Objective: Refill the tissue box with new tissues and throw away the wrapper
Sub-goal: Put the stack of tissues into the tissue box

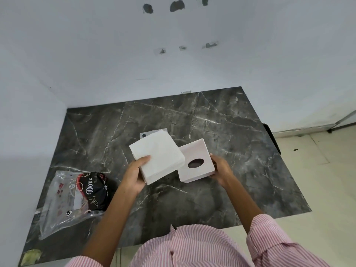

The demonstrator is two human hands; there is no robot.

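Left hand (pixel 134 175) holds white tissue stack (pixel 157 158) above dark marble counter (pixel 240 135), fingers clamped on its near-left corner. Right hand (pixel 220 168) grips pinkish tissue box (pixel 195 160), oval opening up, fingers closed on its right side. Stack overlaps the box's left edge. Grey lid piece (pixel 146 134) behind the stack. Empty Dove wrapper (pixel 77 197) lies on the counter well left of the box.

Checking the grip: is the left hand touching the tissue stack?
Touching. The head view shows the left hand gripping the tissue stack, thumb pressed on top.
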